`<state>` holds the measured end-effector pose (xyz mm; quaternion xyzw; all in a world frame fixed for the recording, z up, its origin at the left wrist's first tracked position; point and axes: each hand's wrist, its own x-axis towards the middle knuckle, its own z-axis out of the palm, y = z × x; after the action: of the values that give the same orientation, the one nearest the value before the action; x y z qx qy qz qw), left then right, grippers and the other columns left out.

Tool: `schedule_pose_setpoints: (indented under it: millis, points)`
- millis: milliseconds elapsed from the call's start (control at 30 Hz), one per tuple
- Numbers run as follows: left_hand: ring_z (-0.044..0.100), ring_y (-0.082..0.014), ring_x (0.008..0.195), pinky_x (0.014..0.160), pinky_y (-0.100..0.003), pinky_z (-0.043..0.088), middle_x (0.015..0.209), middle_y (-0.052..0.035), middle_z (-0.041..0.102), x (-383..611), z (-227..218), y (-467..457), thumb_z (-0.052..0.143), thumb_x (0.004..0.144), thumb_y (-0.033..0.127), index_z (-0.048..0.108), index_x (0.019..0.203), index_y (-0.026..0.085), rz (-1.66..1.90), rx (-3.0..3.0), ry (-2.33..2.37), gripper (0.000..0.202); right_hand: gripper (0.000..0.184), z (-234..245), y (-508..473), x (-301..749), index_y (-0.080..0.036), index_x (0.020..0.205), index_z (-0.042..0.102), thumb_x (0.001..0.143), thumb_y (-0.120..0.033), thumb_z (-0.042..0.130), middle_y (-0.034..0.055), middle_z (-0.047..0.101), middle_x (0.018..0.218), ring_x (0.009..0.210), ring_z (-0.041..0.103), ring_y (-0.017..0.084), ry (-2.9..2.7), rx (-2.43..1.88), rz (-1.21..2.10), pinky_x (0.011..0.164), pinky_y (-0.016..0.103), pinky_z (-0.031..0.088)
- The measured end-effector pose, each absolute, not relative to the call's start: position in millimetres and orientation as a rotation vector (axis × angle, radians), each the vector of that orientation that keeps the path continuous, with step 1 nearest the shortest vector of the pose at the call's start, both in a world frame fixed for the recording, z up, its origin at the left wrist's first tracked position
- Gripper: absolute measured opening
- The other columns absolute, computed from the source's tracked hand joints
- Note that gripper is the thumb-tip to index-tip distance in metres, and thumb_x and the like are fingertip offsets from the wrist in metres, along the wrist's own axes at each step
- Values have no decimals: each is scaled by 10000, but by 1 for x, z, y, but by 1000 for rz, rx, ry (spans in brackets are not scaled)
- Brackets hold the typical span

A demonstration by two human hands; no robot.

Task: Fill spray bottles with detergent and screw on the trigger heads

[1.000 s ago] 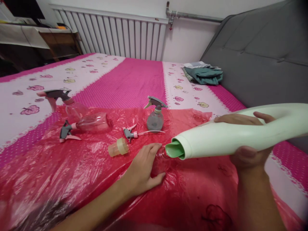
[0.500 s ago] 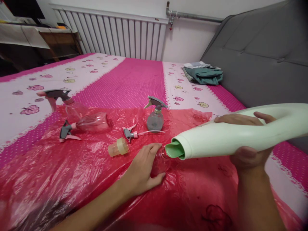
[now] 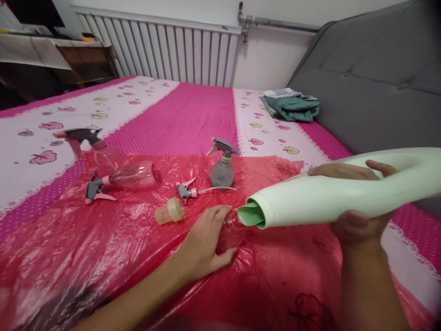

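Note:
My left hand (image 3: 206,243) is wrapped round a clear pink spray bottle body (image 3: 230,234) that has no sprayer on it. In my right hand (image 3: 354,202) a large pale green detergent jug (image 3: 303,200) lies tilted on its side, its green spout (image 3: 250,214) at the mouth of the bottle. Whether liquid flows is hidden. Beyond my left hand, a pink and grey trigger sprayer (image 3: 187,191) with a thin tube lies loose. Beside it rests a yellowish translucent cap (image 3: 169,211) on its side.
A small grey spray bottle (image 3: 222,172) stands behind. To the left, one pink spray bottle (image 3: 132,175) lies flat and another (image 3: 108,156) stands upright. Red plastic sheeting (image 3: 131,248) covers the near bed. Folded clothes (image 3: 292,106) lie by the grey headboard (image 3: 379,73).
Almost nothing differs. The detergent jug and my right hand have shifted very slightly to the right; my left hand and the bottle stay put.

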<state>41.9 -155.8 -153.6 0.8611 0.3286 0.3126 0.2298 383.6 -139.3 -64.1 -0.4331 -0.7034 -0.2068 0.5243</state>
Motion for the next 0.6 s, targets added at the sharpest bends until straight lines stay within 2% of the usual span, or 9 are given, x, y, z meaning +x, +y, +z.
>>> schedule_pose_setpoints:
  millis: [167, 600]
  points:
    - [671, -395, 1411, 1178, -633, 629, 1585, -172, 615, 42, -154, -155, 802, 970, 313, 284, 1718, 322, 864, 2377, 904, 911, 880, -63, -139, 383, -246, 955, 824, 981, -957, 305, 48, 847, 834, 890, 832, 345, -1699, -1052, -541, 1152, 604, 402]
    - [669, -398, 1410, 1180, -647, 633, 1572, -176, 615, 44, -153, -156, 809, 964, 321, 279, 1699, 316, 872, 2384, 899, 907, 848, -63, -140, 385, -253, 956, 820, 973, -952, 340, 37, 854, 851, 910, 836, 352, -1695, -1066, -514, 1160, 597, 395]
